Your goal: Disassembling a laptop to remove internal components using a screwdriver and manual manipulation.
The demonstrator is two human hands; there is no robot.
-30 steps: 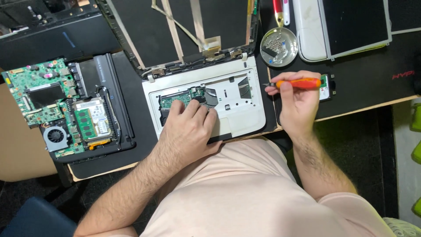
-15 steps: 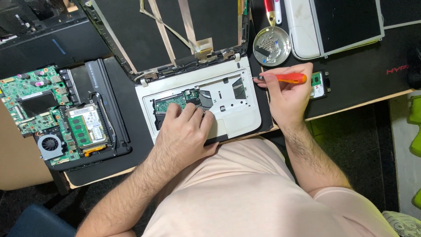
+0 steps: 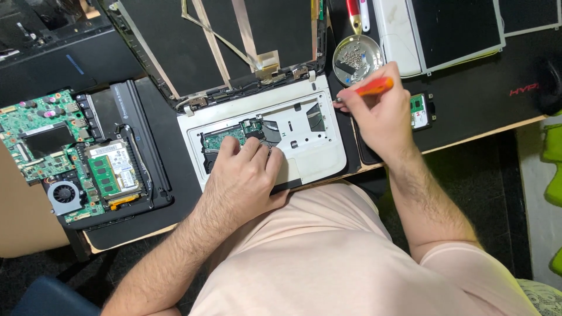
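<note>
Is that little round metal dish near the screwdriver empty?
Not empty: the small round metal dish holds a scatter of tiny screws and one dark piece.

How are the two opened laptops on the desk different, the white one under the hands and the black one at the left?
The white laptop base keeps its top cover, with the left hand on it. The black laptop base lies fully open, fan and green memory bare, untouched. The right hand holds an orange screwdriver. Both show green circuit boards.

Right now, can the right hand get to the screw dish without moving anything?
Probably yes. The right hand, holding the orange screwdriver, sits just below the round metal dish, and nothing lies between them. The left hand rests on the white laptop base, well clear.
</note>
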